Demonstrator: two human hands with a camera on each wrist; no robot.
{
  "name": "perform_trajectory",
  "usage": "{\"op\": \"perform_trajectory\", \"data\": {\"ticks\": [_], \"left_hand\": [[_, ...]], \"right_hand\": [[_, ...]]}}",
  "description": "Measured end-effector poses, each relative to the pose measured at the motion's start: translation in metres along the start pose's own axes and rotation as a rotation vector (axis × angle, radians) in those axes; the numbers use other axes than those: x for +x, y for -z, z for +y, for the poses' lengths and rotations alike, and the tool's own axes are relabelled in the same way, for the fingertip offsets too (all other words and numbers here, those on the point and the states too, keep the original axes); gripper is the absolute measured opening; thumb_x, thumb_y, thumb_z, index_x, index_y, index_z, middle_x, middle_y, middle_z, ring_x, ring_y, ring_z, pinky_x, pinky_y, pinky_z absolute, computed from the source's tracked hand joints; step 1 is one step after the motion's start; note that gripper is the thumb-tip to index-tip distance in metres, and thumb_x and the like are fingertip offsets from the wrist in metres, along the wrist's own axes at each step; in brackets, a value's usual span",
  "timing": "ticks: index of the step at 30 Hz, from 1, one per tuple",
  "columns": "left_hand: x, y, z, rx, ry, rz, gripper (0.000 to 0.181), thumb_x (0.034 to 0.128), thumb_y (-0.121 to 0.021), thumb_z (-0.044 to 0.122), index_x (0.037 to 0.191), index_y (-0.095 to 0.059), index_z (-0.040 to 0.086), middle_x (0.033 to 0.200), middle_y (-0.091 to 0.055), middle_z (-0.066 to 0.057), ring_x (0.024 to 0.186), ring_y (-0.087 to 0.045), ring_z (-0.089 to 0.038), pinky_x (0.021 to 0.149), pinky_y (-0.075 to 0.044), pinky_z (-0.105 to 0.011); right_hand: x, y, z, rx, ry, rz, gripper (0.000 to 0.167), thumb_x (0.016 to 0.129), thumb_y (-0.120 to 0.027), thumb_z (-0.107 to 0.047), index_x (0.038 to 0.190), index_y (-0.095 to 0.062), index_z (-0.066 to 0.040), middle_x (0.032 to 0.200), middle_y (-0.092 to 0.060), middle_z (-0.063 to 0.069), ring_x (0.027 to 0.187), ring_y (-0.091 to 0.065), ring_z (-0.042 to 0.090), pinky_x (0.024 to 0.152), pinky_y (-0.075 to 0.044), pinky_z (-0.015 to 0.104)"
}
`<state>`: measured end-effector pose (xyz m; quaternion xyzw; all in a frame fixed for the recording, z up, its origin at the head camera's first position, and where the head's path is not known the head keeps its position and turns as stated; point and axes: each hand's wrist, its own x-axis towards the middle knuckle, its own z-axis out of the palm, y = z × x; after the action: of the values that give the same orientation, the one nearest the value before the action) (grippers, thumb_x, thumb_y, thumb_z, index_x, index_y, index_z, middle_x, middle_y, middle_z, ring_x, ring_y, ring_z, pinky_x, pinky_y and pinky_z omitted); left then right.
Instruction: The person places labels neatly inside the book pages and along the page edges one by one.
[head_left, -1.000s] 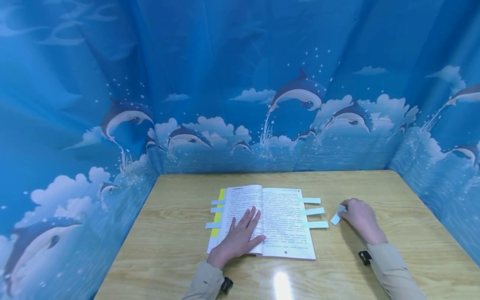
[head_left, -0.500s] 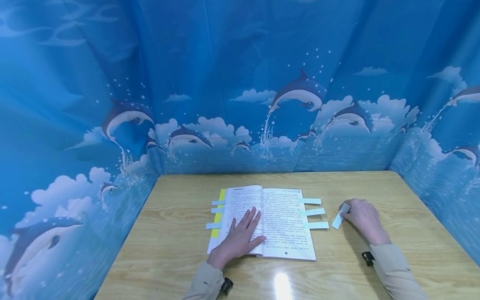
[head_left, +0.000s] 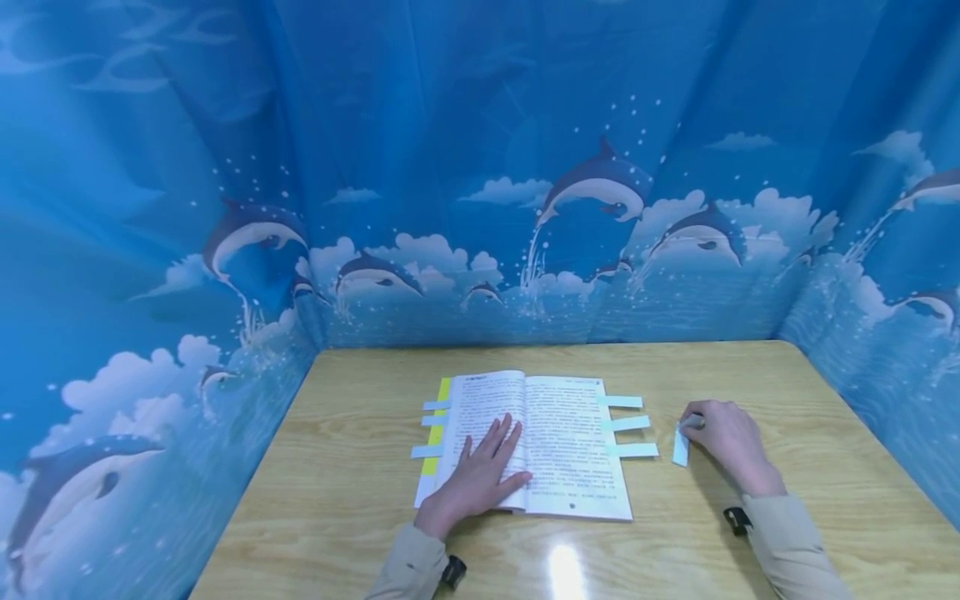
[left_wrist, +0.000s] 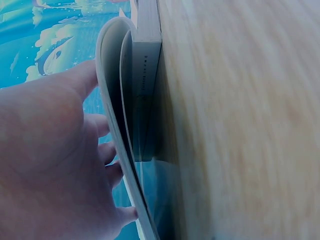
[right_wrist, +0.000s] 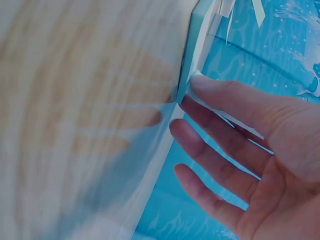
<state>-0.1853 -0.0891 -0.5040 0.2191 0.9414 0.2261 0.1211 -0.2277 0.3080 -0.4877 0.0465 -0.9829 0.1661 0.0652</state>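
An open book (head_left: 573, 442) lies on the wooden table, with printed text on both pages. My left hand (head_left: 474, 477) rests on its left page, fingers straight and spread; in the left wrist view the pages (left_wrist: 112, 55) bow up beside the fingers. To the right of the book, my right hand (head_left: 726, 442) pinches a pale blue paper strip (head_left: 681, 450) between thumb and forefinger. The strip's lower end points toward the near side of the table. In the right wrist view the other fingers (right_wrist: 210, 160) hang loosely, holding nothing.
Several pale blue strips stick out from the book's sides, such as one on the right (head_left: 637, 450) and one on the left (head_left: 426, 452). A yellow band (head_left: 433, 437) shows along the left edge. A blue dolphin-print curtain (head_left: 465, 167) surrounds the table (head_left: 322, 483).
My right hand has shifted slightly to the right. The strip it pinches has swung from a slant to nearly straight toward me. My left hand and the book have stayed put.
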Motion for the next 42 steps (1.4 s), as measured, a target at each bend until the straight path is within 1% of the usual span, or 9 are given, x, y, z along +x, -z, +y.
{"op": "perform_trajectory", "data": {"ticks": [3, 9, 19, 27, 33, 42], "left_hand": [[0.0012, -0.0001, 0.0000, -0.002, -0.002, -0.004, 0.076, 0.1043, -0.043, 0.056, 0.164, -0.013, 0.019, 0.171, -0.002, -0.003, 0.157, -0.004, -0.025, 0.123, -0.004, -0.064], [0.0011, 0.0006, -0.0001, -0.007, -0.003, -0.001, 0.076, 0.1046, -0.044, 0.054, 0.164, -0.014, 0.018, 0.171, -0.003, -0.005, 0.157, -0.005, -0.027, 0.122, -0.004, -0.065], [0.0001, -0.0004, -0.0003, 0.003, 0.002, -0.001, 0.076, 0.1042, -0.042, 0.056, 0.164, -0.013, 0.019, 0.171, -0.002, -0.003, 0.157, -0.005, -0.025, 0.123, -0.004, -0.063], [-0.0003, 0.0002, -0.0015, -0.015, -0.009, 0.000, 0.076, 0.1046, -0.042, 0.056, 0.164, -0.014, 0.018, 0.171, -0.002, -0.004, 0.157, -0.005, -0.026, 0.123, -0.003, -0.063], [-0.0003, -0.0014, -0.0025, -0.016, -0.014, 0.002, 0.076, 0.1047, -0.042, 0.056, 0.164, -0.013, 0.018, 0.171, -0.002, -0.004, 0.157, -0.005, -0.026, 0.123, -0.003, -0.063], [0.0005, -0.0012, -0.0025, -0.013, 0.000, -0.002, 0.076, 0.1045, -0.042, 0.056, 0.164, -0.013, 0.019, 0.171, -0.001, -0.003, 0.157, -0.004, -0.024, 0.123, -0.002, -0.062]], "right_hand": [[-0.0014, 0.0019, 0.0000, -0.001, 0.005, -0.004, 0.006, 0.081, -0.081, -0.007, 0.083, -0.075, -0.009, 0.082, -0.072, 0.012, 0.067, -0.062, 0.024, 0.054, -0.047, 0.040], [-0.0022, 0.0021, 0.0004, 0.003, 0.039, -0.012, 0.008, 0.082, -0.080, -0.006, 0.081, -0.075, -0.012, 0.078, -0.072, 0.007, 0.064, -0.060, 0.020, 0.052, -0.046, 0.036], [-0.0023, 0.0009, 0.0030, -0.007, 0.081, 0.003, 0.011, 0.081, -0.080, -0.004, 0.082, -0.073, -0.013, 0.079, -0.072, 0.008, 0.062, -0.058, 0.018, 0.052, -0.046, 0.036], [-0.0016, -0.0007, 0.0045, 0.001, 0.132, 0.021, 0.015, 0.081, -0.080, -0.001, 0.081, -0.072, -0.013, 0.080, -0.074, 0.006, 0.066, -0.066, 0.022, 0.055, -0.051, 0.038], [-0.0010, 0.0004, 0.0041, 0.005, 0.146, 0.007, 0.014, 0.082, -0.078, 0.001, 0.083, -0.071, -0.011, 0.081, -0.074, 0.008, 0.067, -0.066, 0.024, 0.057, -0.052, 0.040], [-0.0005, -0.0017, 0.0055, 0.002, 0.192, 0.016, 0.017, 0.082, -0.077, 0.004, 0.084, -0.067, -0.010, 0.079, -0.072, 0.008, 0.066, -0.065, 0.024, 0.059, -0.054, 0.043]]}}
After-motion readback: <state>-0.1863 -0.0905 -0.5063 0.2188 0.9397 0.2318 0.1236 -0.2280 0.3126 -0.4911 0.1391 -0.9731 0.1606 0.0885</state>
